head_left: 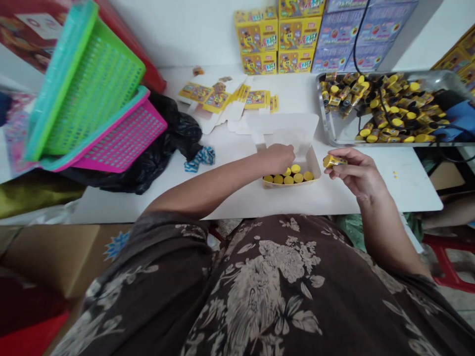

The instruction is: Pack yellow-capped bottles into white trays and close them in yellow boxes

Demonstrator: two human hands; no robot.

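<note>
Right hand [356, 173] grasping a small yellow bottle [334, 160]; left hand [278, 159], grip hidden, at an open carton [310, 165] of upright yellow-capped bottles [293, 178].

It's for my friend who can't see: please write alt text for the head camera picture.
A person's left hand reaches into an open white cardboard box holding yellow-capped bottles, while the right hand pinches another yellow-capped bottle. Behind them are a metal tray heaped with similar bottles and stacked yellow boxes.
</note>
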